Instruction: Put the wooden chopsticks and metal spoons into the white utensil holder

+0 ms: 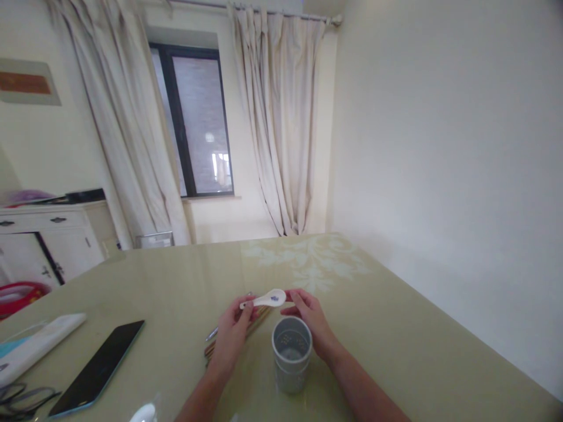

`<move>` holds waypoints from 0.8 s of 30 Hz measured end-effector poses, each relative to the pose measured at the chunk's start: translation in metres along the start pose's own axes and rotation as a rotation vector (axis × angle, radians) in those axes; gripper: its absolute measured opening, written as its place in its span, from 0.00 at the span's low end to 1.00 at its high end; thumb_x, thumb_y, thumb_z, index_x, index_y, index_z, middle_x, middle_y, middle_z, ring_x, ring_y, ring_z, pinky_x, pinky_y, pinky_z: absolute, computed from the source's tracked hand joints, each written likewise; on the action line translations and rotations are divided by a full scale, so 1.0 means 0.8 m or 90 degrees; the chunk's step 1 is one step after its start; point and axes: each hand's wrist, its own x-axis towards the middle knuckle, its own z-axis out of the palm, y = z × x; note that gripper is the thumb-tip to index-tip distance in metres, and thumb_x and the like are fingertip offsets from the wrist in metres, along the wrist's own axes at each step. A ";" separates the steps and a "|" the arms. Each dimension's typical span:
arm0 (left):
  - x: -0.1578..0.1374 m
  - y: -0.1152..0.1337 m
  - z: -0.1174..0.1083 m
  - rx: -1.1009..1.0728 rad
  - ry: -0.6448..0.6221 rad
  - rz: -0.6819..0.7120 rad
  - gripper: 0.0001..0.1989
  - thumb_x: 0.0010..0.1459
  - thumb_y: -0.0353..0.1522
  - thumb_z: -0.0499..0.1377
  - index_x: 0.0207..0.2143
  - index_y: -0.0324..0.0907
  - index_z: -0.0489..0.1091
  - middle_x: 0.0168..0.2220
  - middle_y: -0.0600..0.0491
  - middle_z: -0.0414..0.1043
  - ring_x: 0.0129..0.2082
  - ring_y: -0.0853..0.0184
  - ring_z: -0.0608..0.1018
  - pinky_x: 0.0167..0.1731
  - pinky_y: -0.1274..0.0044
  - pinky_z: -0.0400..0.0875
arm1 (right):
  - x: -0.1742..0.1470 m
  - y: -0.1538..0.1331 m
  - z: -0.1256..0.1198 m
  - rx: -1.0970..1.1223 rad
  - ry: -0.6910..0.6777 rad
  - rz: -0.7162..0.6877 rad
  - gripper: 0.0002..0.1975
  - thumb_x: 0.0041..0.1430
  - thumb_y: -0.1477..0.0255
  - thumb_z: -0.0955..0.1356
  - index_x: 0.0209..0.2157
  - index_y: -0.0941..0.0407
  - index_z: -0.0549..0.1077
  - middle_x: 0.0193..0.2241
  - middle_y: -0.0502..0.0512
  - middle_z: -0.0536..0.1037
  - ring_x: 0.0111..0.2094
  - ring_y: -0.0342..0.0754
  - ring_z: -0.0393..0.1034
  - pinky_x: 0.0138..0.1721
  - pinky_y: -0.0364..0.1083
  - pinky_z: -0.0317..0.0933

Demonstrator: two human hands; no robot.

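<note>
A white ceramic soup spoon (273,298) with a small blue mark in its bowl is held level above the table. My left hand (235,325) pinches its handle end between thumb and fingers. At the bowl end, my right hand (308,316) has its thumb and fingers closed at the tip. Just below and between both hands stands a grey cylindrical utensil holder (292,357), upright, with small holes in its bottom. Brown chopsticks (259,319) and a thin metal utensil (212,334) lie on the table, partly covered by my left hand.
A dark-screened tablet or phone (99,369), a long white case (41,346) and eyeglasses (26,398) lie on the left of the table (417,334). A white object (144,413), cut off, sits at the near edge. A wall (448,146) runs along the right.
</note>
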 end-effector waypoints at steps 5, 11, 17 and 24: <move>0.032 -0.016 -0.062 0.135 0.134 0.007 0.36 0.59 0.61 0.53 0.46 0.38 0.76 0.37 0.44 0.84 0.36 0.56 0.85 0.41 0.65 0.81 | 0.011 0.015 -0.006 0.014 0.038 0.044 0.33 0.54 0.40 0.73 0.40 0.57 0.81 0.41 0.62 0.85 0.29 0.50 0.80 0.32 0.48 0.71; 0.044 -0.027 -0.094 0.271 0.155 -0.067 0.21 0.66 0.40 0.48 0.48 0.37 0.75 0.40 0.43 0.85 0.36 0.56 0.86 0.40 0.66 0.81 | 0.019 0.028 -0.012 -0.059 0.059 0.040 0.32 0.53 0.38 0.71 0.34 0.56 0.81 0.36 0.60 0.84 0.28 0.49 0.74 0.31 0.47 0.67; 0.046 -0.037 -0.095 0.336 0.127 -0.090 0.20 0.66 0.37 0.47 0.48 0.39 0.74 0.41 0.44 0.85 0.35 0.59 0.86 0.37 0.70 0.79 | 0.020 0.028 -0.013 -0.054 0.060 0.044 0.33 0.54 0.38 0.71 0.32 0.56 0.80 0.34 0.59 0.83 0.28 0.48 0.71 0.30 0.46 0.63; 0.047 -0.048 -0.100 0.470 0.134 -0.093 0.16 0.67 0.36 0.49 0.48 0.41 0.74 0.43 0.43 0.85 0.41 0.55 0.85 0.41 0.68 0.76 | 0.021 0.031 -0.011 -0.061 0.053 0.039 0.35 0.53 0.36 0.69 0.31 0.56 0.80 0.31 0.58 0.81 0.27 0.47 0.69 0.31 0.45 0.62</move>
